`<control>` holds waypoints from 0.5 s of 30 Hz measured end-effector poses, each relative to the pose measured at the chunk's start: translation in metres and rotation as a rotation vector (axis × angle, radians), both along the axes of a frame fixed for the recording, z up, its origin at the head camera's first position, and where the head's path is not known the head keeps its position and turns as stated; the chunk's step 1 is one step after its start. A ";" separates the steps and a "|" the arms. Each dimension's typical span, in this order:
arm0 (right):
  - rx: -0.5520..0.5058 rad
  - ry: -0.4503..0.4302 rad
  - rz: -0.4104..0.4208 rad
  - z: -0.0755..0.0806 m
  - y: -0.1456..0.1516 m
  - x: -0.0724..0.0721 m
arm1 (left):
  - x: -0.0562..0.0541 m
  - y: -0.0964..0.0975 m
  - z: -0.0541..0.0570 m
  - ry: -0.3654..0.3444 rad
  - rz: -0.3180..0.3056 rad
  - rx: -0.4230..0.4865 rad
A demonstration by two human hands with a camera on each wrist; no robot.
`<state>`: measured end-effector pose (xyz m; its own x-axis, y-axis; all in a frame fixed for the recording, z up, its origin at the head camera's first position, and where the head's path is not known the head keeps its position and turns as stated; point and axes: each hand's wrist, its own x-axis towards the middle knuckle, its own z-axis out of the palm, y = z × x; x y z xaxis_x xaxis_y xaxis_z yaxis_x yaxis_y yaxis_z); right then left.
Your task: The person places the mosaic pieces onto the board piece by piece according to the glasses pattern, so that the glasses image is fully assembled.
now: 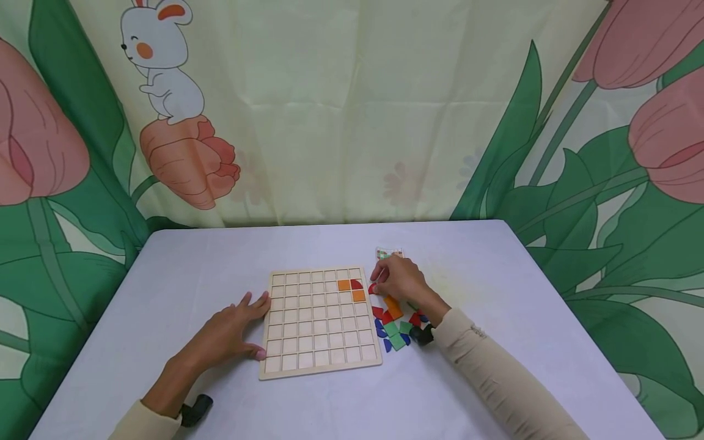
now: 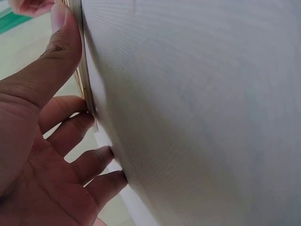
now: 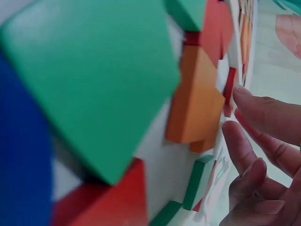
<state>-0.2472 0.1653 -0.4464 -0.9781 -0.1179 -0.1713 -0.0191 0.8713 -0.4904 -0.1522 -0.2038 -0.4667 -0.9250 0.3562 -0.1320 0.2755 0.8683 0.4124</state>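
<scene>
Evidently the laying of pieces has barely begun: on the wooden grid board (image 1: 320, 327), at the middle of the frame, just two orange squares (image 1: 343, 285) and one rounded red piece (image 1: 356, 284) fill cells near the upper right corner, and the other cells are bare. What is left is a loose heap of coloured pieces (image 1: 397, 341) to the board's right. The left hand (image 1: 228, 333), fingers spread, holds nothing up and rests against the board's left edge. The right hand (image 1: 398, 278) has bent fingers at a red piece (image 1: 371, 289) just beyond the right edge; whether they pinch it, I cannot tell. A white cloth covers the counter (image 1: 209, 260), and behind it hangs a pale curtain (image 1: 352, 165) printed with tulips, plus a rabbit on a carrot at upper left.
</scene>
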 end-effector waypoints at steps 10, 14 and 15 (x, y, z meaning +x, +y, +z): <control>0.023 0.014 0.023 -0.004 -0.001 0.006 | 0.001 -0.001 -0.001 0.019 -0.012 0.003; 0.018 0.005 -0.003 -0.005 -0.002 0.010 | 0.001 0.000 0.000 0.016 -0.014 0.006; 0.013 0.002 -0.008 -0.005 -0.002 0.011 | 0.001 0.000 0.000 0.015 -0.014 0.007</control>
